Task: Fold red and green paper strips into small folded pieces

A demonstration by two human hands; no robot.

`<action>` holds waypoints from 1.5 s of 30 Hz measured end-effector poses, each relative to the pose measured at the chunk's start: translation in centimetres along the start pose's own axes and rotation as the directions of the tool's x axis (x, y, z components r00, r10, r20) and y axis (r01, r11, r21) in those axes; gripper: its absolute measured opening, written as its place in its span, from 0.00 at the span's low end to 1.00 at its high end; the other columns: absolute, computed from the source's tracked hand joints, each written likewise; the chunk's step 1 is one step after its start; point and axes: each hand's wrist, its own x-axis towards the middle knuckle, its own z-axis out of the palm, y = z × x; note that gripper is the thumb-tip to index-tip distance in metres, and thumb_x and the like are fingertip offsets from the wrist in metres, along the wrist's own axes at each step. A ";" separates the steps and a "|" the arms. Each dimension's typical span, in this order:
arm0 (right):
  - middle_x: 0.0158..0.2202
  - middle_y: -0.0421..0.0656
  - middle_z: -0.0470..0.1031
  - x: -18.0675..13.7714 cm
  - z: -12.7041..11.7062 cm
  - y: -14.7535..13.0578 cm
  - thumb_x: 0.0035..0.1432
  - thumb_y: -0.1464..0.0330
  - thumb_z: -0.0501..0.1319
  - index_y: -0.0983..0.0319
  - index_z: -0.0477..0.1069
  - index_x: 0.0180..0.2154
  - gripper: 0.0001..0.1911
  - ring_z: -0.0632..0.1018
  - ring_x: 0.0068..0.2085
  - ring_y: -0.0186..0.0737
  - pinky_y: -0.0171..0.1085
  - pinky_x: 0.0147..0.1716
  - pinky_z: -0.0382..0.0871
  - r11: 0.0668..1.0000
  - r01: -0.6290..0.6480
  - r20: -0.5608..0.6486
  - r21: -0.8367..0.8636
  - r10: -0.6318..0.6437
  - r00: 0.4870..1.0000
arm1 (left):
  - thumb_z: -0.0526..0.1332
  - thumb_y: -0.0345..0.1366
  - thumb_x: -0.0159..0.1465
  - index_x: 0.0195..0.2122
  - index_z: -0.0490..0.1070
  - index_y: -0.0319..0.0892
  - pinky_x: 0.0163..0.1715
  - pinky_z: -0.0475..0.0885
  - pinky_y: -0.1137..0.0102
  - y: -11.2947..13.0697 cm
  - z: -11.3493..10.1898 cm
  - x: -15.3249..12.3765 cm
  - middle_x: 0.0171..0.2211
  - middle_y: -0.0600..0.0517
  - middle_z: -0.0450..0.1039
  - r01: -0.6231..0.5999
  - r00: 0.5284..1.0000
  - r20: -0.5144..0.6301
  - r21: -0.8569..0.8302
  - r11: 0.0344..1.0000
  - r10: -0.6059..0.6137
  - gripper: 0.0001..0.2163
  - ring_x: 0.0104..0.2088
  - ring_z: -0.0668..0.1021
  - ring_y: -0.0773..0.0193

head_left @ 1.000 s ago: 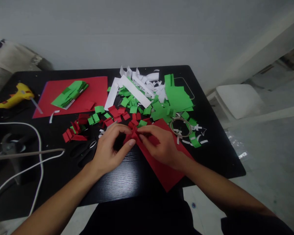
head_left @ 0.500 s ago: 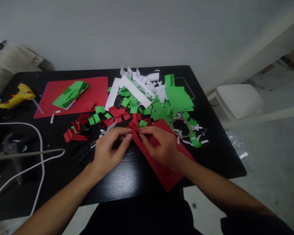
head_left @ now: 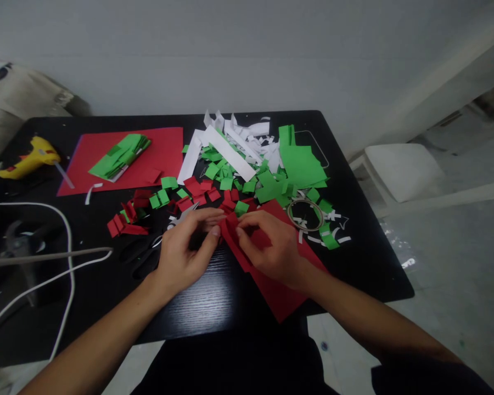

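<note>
A red paper sheet (head_left: 280, 291) lies at the front middle of the black table (head_left: 214, 307), one corner hanging over the near edge. My left hand (head_left: 183, 249) and my right hand (head_left: 269, 247) both pinch the sheet's far left edge, which is folded up between the fingertips. Black-handled scissors (head_left: 148, 249) lie just left of my left hand, partly hidden by it.
Heaps of green, red and white paper scraps (head_left: 239, 170) cover the table's middle. A second red sheet (head_left: 123, 162) with folded green paper (head_left: 119, 156) lies at the back left, beside a yellow glue gun (head_left: 27, 159). A tape ring (head_left: 305, 214) sits right. White cables (head_left: 66, 241) run left.
My fingers have shifted slightly along the red sheet's edge, and the fold stands a little higher. Nothing else on the table has moved.
</note>
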 end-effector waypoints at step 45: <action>0.43 0.52 0.80 5.4 0.5 -1.6 0.72 0.75 0.56 0.62 0.74 0.41 0.09 0.81 0.49 0.49 0.48 0.51 0.80 0.884 0.383 0.361 -0.269 -0.276 0.891 | 0.64 0.35 0.69 0.46 0.81 0.43 0.40 0.81 0.71 0.1 -1.1 0.8 0.38 0.52 0.86 0.147 0.983 -0.105 -0.040 0.988 -0.150 0.08 0.36 0.86 0.63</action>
